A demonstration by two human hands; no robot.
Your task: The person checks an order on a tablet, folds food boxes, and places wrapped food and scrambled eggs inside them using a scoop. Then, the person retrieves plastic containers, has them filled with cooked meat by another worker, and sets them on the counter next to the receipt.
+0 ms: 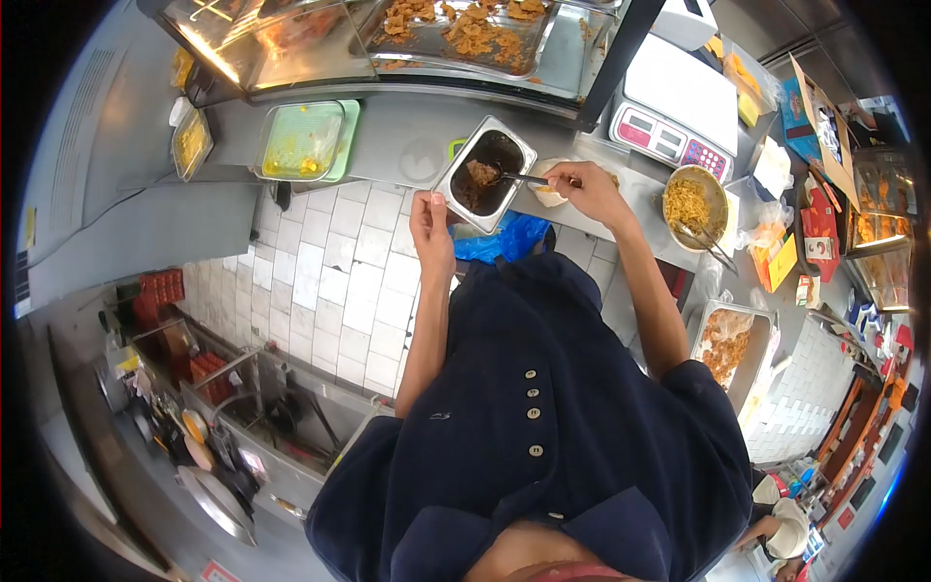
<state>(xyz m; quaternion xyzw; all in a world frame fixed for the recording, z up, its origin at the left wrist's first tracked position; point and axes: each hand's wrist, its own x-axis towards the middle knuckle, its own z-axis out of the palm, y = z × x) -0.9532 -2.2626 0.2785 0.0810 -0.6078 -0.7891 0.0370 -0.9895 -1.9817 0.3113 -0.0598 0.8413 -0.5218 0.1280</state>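
Note:
My left hand [433, 228] grips the near left rim of a deep steel container [522, 145], which is tilted and has dark sauce and some brown minced food [482, 174] inside. My right hand [587, 191] is closed on the handle of a spoon [527, 178], whose head dips into the container. Just beyond the right fingers, a pale round item [549, 196] lies on the counter, partly hidden by that hand. A blue plastic bag [519, 239] hangs below the container, near my body.
Farther right are a bowl of yellow shredded food [690, 206], a scale [669, 112] and a steel tray of food [732, 339]. Green and clear trays [304, 142] stand left. A glass display case [407, 73] borders the counter. Another person [781, 529] is at lower right.

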